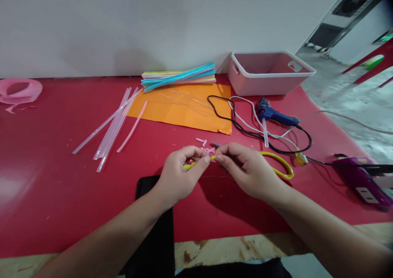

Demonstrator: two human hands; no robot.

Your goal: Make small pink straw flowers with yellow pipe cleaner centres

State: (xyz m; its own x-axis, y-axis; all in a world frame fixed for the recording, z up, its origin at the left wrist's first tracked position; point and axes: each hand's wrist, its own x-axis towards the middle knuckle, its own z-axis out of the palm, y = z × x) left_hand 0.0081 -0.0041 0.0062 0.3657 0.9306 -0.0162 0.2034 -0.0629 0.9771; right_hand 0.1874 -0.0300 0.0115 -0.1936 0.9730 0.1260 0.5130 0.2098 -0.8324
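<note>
My left hand [181, 173] and my right hand [245, 167] meet above the red table cover [61, 188], both pinching a short yellow-green straw piece [211, 158] between thumb and fingers. The piece runs from my left palm to my right fingertips. Small pink straw cuttings [206, 146] lie just beyond my fingers. Yellow-handled scissors [281, 165] rest on the table right behind my right hand.
A dark phone [147, 188] lies under my left wrist. Clear glue sticks [112, 126] lie at left, an orange sheet [184, 106] and a bundle of coloured straws [178, 76] behind. A blue glue gun [274, 115], black cable [245, 130], white bin [270, 71] and purple power strip [362, 179] sit right. Pink ribbon [18, 90] is far left.
</note>
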